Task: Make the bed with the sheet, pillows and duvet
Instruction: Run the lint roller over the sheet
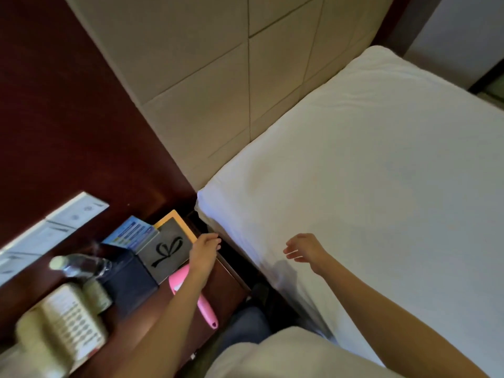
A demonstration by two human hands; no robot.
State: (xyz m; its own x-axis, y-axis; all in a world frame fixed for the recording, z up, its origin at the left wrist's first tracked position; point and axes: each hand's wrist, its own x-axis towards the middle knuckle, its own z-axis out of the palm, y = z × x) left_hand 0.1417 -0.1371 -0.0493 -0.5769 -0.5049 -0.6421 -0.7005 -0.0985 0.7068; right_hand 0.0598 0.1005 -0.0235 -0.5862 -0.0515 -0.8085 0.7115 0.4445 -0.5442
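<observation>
Pale garment (pixel 286 356), worn by the person, at the bottom edge of view, with both bare forearms reaching out from it.

Left hand (pixel 206 248): over the nightstand (pixel 226 293) at its edge nearest the bed. Fingers are loosely curled and close together, and nothing shows in them.

Right hand (pixel 302 248): above the bed's near side edge with its shadow on the cloth below, so judged hovering. Fingers are apart and relaxed, holding nothing.

Sheet (pixel 368 173): white, spread over the mattress from the head edge onward. It is mostly smooth with faint creases and drawn down over the head corner by the headboard (pixel 218 91). No pillows or duvet are in view.

Nightstand load:
- pink handled item (pixel 207 312), under the left forearm at the bed-side edge
- card with a bow drawing (pixel 166 252)
- blue leaflet (pixel 133 233)
- dark box (pixel 128 276)
- water bottle (pixel 81 264)
- telephone (pixel 65 317), at the far corner and blurred

Dark gap (pixel 234 257): between the nightstand and the bed.

Hazards, as judgement:
- The left forearm crosses a crowded top, so a quick pull back could sweep the pink item off the edge or into the gap.
- A wider swing could tip the bottle.
- A hard tug at the side edge could drag the sheet off the head corner.
- Smoothing with one hand only may push creases towards the far side.
</observation>
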